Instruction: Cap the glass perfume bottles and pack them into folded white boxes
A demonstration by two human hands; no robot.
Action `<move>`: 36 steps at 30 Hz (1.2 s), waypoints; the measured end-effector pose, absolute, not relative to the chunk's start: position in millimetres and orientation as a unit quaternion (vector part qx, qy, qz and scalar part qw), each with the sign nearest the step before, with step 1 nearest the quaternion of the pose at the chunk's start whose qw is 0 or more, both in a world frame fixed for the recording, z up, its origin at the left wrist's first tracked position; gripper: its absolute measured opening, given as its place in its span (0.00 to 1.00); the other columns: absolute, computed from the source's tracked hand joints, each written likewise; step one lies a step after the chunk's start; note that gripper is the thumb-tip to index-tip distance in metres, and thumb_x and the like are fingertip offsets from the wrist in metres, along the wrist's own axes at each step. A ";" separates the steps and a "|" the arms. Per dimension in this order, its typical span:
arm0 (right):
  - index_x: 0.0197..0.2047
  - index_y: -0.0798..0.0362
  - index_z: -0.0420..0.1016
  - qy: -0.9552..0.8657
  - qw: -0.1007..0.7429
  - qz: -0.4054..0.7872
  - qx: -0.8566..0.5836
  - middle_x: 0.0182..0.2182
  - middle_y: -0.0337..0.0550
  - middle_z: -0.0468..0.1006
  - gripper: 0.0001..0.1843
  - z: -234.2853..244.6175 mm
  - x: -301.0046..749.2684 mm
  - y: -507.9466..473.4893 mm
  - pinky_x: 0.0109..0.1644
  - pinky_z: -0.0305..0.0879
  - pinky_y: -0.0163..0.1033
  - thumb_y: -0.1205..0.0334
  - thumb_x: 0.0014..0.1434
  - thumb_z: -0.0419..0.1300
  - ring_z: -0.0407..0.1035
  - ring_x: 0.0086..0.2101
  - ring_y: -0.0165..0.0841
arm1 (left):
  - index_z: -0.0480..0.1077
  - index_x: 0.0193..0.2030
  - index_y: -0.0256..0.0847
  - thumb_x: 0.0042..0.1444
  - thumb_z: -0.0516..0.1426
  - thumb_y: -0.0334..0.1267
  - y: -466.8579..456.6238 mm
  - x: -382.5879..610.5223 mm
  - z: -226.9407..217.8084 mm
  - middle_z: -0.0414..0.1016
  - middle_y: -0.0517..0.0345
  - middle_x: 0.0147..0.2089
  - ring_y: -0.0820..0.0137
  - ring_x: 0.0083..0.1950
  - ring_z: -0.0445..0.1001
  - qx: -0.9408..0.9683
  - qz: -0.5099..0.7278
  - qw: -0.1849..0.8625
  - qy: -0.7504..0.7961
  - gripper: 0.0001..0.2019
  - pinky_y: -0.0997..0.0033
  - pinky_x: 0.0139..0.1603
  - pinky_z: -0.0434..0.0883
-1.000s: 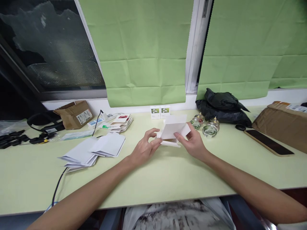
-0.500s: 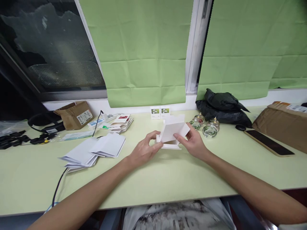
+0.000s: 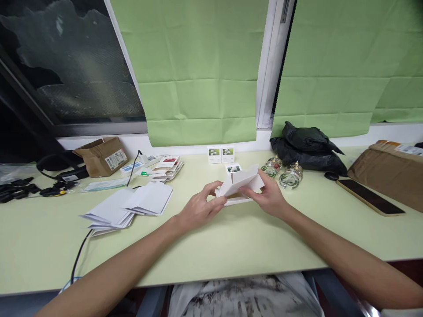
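Between my hands, above the table, is a white cardboard box [image 3: 238, 180], partly folded, with its flaps standing up and its inside partly visible. My left hand [image 3: 204, 203] grips its left end between thumb and fingers. On the right side, my right hand [image 3: 266, 193] holds the box, the thumb pressing inside and the fingers behind the panel. Just beyond it sits a small white box with a flower picture [image 3: 233, 168], partly hidden by the raised flap. Two more picture boxes [image 3: 220, 154] stand side by side against the wall.
Folded white cartons [image 3: 148, 199] lie to the left, with a stack of printed flat cartons [image 3: 168, 168] behind. An open brown box [image 3: 107, 157] stands far left. On the right are glass ornaments [image 3: 291, 175], black plastic bags [image 3: 307, 149], a phone [image 3: 370, 196] and a brown parcel [image 3: 390, 171].
The box's large upright panel has tilted down toward the box body, uncovering the small picture box behind it. Both hands keep their hold in nearly the same place.
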State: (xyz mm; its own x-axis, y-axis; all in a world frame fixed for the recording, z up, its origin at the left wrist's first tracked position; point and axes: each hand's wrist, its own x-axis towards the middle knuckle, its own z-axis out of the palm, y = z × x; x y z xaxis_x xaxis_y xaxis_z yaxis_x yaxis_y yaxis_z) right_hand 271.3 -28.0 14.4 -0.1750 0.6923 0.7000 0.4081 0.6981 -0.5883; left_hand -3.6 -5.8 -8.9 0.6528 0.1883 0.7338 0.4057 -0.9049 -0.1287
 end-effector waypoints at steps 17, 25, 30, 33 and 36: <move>0.51 0.48 0.73 -0.822 0.467 0.078 -0.318 0.45 0.48 0.77 0.09 26.9 275.8 -30.9 0.49 0.70 0.50 0.57 0.69 0.63 0.72 0.45 0.44 | 0.67 0.59 0.53 0.63 0.59 0.27 -5.1 -9.4 -14.6 0.58 0.49 0.71 0.63 0.63 0.72 -0.912 -0.336 0.138 -0.189 0.21 0.66 0.51 0.80; 0.54 0.48 0.72 -0.848 0.427 0.093 -0.299 0.48 0.48 0.77 0.10 29.2 275.9 -29.3 0.49 0.71 0.48 0.57 0.72 0.60 0.73 0.46 0.43 | 0.68 0.62 0.55 0.64 0.61 0.29 -8.2 -7.3 -12.9 0.60 0.51 0.71 0.62 0.64 0.72 -0.916 -0.343 0.088 -0.189 0.23 0.64 0.56 0.79; 0.52 0.48 0.71 -0.831 0.447 0.030 -0.330 0.42 0.47 0.76 0.09 24.3 273.1 -29.7 0.45 0.70 0.50 0.57 0.70 0.61 0.70 0.44 0.44 | 0.66 0.63 0.53 0.65 0.59 0.28 -8.5 -5.2 -9.4 0.62 0.46 0.69 0.63 0.60 0.75 -0.912 -0.355 0.107 -0.177 0.23 0.68 0.48 0.80; 0.63 0.46 0.65 -0.812 0.477 0.036 -0.334 0.49 0.49 0.76 0.24 23.9 273.7 -31.5 0.46 0.71 0.50 0.57 0.67 0.66 0.70 0.45 0.44 | 0.64 0.63 0.52 0.66 0.58 0.27 -7.9 -3.0 -8.8 0.62 0.44 0.68 0.65 0.58 0.76 -0.910 -0.357 0.101 -0.186 0.22 0.67 0.47 0.80; 0.68 0.44 0.60 -0.807 0.498 0.043 -0.315 0.54 0.51 0.75 0.31 26.7 276.4 -33.1 0.47 0.72 0.49 0.58 0.67 0.65 0.71 0.45 0.42 | 0.65 0.63 0.52 0.67 0.58 0.29 -6.4 -3.4 -12.1 0.62 0.44 0.70 0.65 0.56 0.77 -0.909 -0.354 0.090 -0.201 0.21 0.66 0.47 0.80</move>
State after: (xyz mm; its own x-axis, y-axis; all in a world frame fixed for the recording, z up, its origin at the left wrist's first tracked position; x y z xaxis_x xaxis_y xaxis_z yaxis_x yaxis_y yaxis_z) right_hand 276.4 -33.1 26.7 -0.3049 0.5514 0.7765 0.4660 0.7975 -0.3833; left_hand -3.4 -6.4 -12.1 0.6684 0.3012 0.6801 0.4285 -0.9033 -0.0210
